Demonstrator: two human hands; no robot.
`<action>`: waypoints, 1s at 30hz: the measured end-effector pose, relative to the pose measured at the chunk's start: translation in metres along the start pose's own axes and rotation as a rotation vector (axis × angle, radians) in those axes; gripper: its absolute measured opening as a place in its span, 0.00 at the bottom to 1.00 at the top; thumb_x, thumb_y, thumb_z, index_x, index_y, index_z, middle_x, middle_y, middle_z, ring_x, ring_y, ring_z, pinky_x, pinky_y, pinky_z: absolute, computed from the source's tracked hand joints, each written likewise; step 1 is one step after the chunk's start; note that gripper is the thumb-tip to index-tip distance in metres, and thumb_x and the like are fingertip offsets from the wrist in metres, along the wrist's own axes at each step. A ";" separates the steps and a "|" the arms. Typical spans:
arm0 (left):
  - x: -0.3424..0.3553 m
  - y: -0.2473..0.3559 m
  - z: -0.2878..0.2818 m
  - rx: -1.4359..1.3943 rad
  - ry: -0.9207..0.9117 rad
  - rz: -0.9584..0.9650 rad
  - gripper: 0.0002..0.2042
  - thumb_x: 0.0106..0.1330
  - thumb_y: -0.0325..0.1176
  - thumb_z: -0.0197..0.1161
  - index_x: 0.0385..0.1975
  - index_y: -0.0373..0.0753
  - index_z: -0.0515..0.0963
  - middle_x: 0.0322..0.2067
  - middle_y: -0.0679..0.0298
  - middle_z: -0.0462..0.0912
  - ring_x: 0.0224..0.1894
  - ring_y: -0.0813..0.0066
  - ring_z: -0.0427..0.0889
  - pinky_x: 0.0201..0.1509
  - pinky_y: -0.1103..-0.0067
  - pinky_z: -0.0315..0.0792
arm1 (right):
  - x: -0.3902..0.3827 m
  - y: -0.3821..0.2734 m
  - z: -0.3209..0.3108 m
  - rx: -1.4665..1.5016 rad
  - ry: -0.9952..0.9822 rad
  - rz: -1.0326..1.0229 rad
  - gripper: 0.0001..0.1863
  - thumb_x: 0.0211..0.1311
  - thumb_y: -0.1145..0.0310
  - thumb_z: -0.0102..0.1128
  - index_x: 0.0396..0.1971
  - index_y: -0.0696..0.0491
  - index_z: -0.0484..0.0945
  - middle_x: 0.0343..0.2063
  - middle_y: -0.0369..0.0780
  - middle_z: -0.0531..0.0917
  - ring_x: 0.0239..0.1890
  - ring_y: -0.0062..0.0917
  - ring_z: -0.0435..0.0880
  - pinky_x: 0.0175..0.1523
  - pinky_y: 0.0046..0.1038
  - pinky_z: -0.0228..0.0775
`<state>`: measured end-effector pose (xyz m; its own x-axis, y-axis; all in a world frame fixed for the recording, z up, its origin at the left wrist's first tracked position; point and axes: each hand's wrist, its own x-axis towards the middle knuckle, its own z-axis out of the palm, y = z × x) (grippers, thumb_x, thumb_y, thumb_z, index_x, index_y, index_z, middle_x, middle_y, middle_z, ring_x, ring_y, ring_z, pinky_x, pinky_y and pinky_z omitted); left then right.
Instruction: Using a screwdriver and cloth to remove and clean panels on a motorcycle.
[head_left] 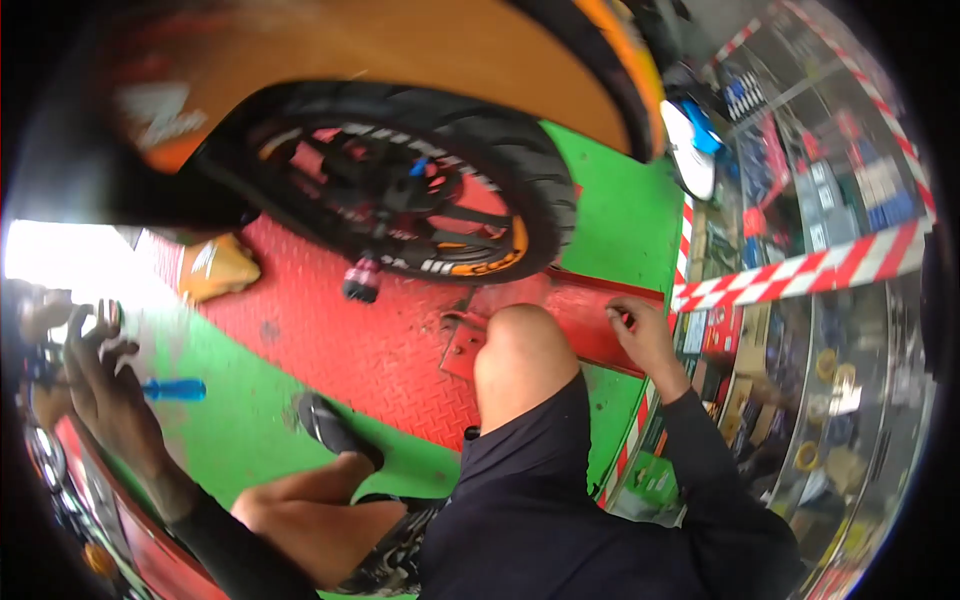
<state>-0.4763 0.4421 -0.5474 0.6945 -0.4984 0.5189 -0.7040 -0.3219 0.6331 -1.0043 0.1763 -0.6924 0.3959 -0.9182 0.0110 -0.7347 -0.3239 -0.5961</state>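
At the far left, my left hand [105, 385] is raised with its fingers apart. A blue tool handle [176, 389], perhaps a screwdriver's, sticks out beside its wrist; I cannot tell what holds it. On the right, my right hand [645, 338] is curled, thumb against fingers, over the end of the red lift platform [350, 350]. A small dark spot shows between those fingers, too small to name. Ahead of me stands a motorbike wheel [548, 185] with a black tyre and orange-marked rim. A pink-and-black axle slider [362, 280] juts from its hub.
Orange bodywork [420, 45] hangs over the wheel. A yellow cloth or bag [218, 268] lies on the platform's left. Along the right runs a glass display case [800, 320] edged with red-and-white tape. Blurred motorbike parts [50, 455] fill the left rim. The floor [620, 220] is green.
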 end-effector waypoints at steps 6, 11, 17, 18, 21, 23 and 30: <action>0.009 0.020 0.024 -0.020 -0.065 -0.037 0.31 0.55 0.11 0.43 0.62 0.36 0.69 0.45 0.61 0.75 0.37 0.77 0.77 0.39 0.83 0.70 | 0.025 0.041 0.050 -0.227 -0.150 -0.145 0.14 0.58 0.64 0.63 0.41 0.55 0.82 0.39 0.45 0.84 0.41 0.41 0.83 0.48 0.38 0.76; 0.003 0.011 0.020 0.044 -0.016 -0.091 0.22 0.68 0.20 0.42 0.61 0.35 0.70 0.45 0.61 0.75 0.39 0.77 0.77 0.41 0.82 0.71 | 0.038 0.005 0.121 0.054 -0.329 -0.134 0.14 0.59 0.67 0.61 0.44 0.55 0.81 0.42 0.46 0.83 0.45 0.42 0.82 0.51 0.39 0.75; -0.008 0.015 0.008 0.015 0.094 -0.251 0.21 0.79 0.43 0.42 0.60 0.37 0.72 0.43 0.65 0.80 0.37 0.80 0.74 0.35 0.86 0.64 | 0.005 -0.042 0.214 0.243 -0.472 -0.543 0.25 0.59 0.76 0.56 0.59 0.55 0.72 0.58 0.45 0.73 0.59 0.38 0.75 0.59 0.34 0.72; -0.008 0.014 0.007 0.052 0.105 -0.266 0.21 0.79 0.43 0.42 0.60 0.37 0.72 0.43 0.65 0.80 0.36 0.79 0.74 0.36 0.86 0.66 | 0.006 -0.045 0.230 0.142 -0.459 -0.680 0.29 0.59 0.77 0.56 0.63 0.54 0.69 0.64 0.45 0.68 0.64 0.37 0.71 0.63 0.34 0.69; -0.009 0.003 0.003 0.129 0.052 -0.045 0.20 0.79 0.41 0.43 0.61 0.37 0.71 0.45 0.63 0.80 0.40 0.78 0.77 0.35 0.85 0.67 | 0.010 -0.044 0.263 -0.121 -0.376 -0.771 0.26 0.64 0.69 0.44 0.63 0.59 0.68 0.67 0.46 0.65 0.68 0.42 0.65 0.69 0.39 0.61; -0.003 0.006 0.006 -0.118 0.071 -0.184 0.19 0.79 0.39 0.43 0.61 0.38 0.71 0.46 0.63 0.78 0.40 0.78 0.79 0.37 0.84 0.71 | 0.009 -0.040 0.269 -0.302 -0.343 -0.798 0.27 0.66 0.63 0.43 0.61 0.62 0.69 0.68 0.45 0.65 0.69 0.44 0.64 0.69 0.41 0.61; 0.020 0.015 0.042 -0.475 -0.021 -0.238 0.17 0.79 0.37 0.45 0.60 0.36 0.70 0.38 0.64 0.77 0.34 0.80 0.77 0.34 0.89 0.68 | -0.011 -0.005 0.235 -0.447 -0.441 -0.689 0.27 0.67 0.60 0.45 0.62 0.59 0.68 0.68 0.44 0.66 0.69 0.37 0.66 0.68 0.36 0.65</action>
<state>-0.4794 0.3940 -0.5517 0.8202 -0.4739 0.3205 -0.3792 -0.0307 0.9248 -0.8758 0.2419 -0.8788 0.9296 -0.3508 -0.1134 -0.3674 -0.9069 -0.2061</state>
